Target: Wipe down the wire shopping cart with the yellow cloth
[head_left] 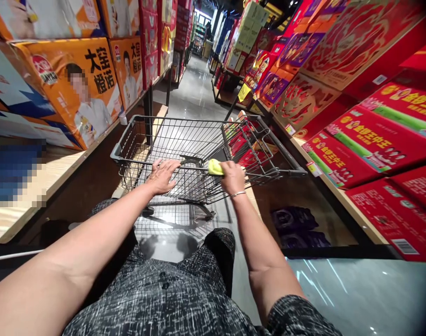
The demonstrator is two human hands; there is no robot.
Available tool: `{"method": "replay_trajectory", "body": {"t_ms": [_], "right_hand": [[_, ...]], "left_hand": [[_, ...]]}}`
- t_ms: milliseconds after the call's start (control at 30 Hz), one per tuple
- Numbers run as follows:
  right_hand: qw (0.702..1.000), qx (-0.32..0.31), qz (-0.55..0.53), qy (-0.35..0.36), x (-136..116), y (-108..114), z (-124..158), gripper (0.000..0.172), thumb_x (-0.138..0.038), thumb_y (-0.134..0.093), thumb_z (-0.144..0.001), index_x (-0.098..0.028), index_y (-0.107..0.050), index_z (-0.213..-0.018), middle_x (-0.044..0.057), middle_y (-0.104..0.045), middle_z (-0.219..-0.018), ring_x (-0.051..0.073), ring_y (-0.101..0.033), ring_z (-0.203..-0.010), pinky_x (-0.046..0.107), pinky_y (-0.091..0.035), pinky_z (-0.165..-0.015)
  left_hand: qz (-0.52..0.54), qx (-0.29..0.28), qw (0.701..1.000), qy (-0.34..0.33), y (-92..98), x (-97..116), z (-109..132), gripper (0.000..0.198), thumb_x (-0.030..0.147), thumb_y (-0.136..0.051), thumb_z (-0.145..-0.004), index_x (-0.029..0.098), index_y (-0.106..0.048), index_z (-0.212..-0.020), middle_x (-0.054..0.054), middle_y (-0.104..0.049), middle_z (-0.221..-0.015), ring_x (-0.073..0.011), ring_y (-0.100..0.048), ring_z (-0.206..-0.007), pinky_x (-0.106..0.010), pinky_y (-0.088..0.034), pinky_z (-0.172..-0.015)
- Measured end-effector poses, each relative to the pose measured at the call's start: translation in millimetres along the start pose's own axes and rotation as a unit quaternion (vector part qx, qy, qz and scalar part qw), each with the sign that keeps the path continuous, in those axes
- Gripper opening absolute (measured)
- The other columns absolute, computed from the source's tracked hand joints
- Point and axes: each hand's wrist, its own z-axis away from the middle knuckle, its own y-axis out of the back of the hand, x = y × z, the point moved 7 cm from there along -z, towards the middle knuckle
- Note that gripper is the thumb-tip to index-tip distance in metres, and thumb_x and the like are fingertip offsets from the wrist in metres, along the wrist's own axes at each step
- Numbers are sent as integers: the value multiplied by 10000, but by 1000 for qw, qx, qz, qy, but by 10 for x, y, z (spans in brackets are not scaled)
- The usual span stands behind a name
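Wiping looks underway | right hand (233,177) closed around yellow cloth (215,167), pressed on cart handle (195,160) at 12 o'clock | left hand (162,176) lies flat, fingers loose, at 11 o'clock | next stroke needs that left hand bracing.

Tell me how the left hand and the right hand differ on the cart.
The left hand lies flat with fingers spread; the right hand is closed. The left hand holds nothing, while the right hand grips a yellow cloth. The right wrist wears a bracelet; the left wrist is bare. Both rest on the near rim of the cart.
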Motion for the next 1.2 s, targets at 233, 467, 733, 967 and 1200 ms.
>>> {"method": "replay_trajectory", "body": {"t_ms": [233,467,733,967,1200], "right_hand": [[989,-38,67,-123,1135,148,150,358,-135,-509,-897,-267,-636,-1205,93,-604,-1149,226,-502,-988,307,-356,-718],[983,62,29,-168,630,29,349,428,-115,-464,-890,-236,-623,-1269,126,-590,-1223,277,-486,-1092,385,-426,-827],[961,244,-102,-75,-44,-449,597,492,-89,-483,-867,-304,-685,-1260,106,-534,-1334,304,-395,-1296,512,-364,-1096],[989,76,-108,63,-911,-1270,607,388,-177,-489,-978,-355,-664,-1274,56,-577,-1345,260,-455,-1203,427,-421,-976],[988,-1,-77,137,-928,-1721,961,281,-178,-613,-936,-373,-722,-1106,-3,-661,-1259,220,-481,-1129,345,-415,-878]], "left_hand": [[7,9,1000,4,15,3,-42,626,261,-575,-783,257,-429,-1392,-106,-517,-1462,-301,-416,-1397,-565,-57,-1218],[-41,-17,997,58,97,-258,-86,612,317,-611,-795,235,-469,-1384,-104,-488,-1478,-327,-269,-1488,-588,48,-1232],[-19,-125,992,6,128,228,-368,652,398,-544,-848,290,-443,-1484,-49,-474,-1531,-280,-309,-1474,-555,-28,-1224],[70,-129,989,-18,61,314,-452,557,373,-463,-873,301,-517,-1423,-31,-546,-1468,-272,-418,-1383,-486,-190,-1144],[76,-99,992,4,83,187,-452,503,424,-546,-831,304,-578,-1318,-35,-606,-1367,-273,-461,-1321,-499,-154,-1152]]}}
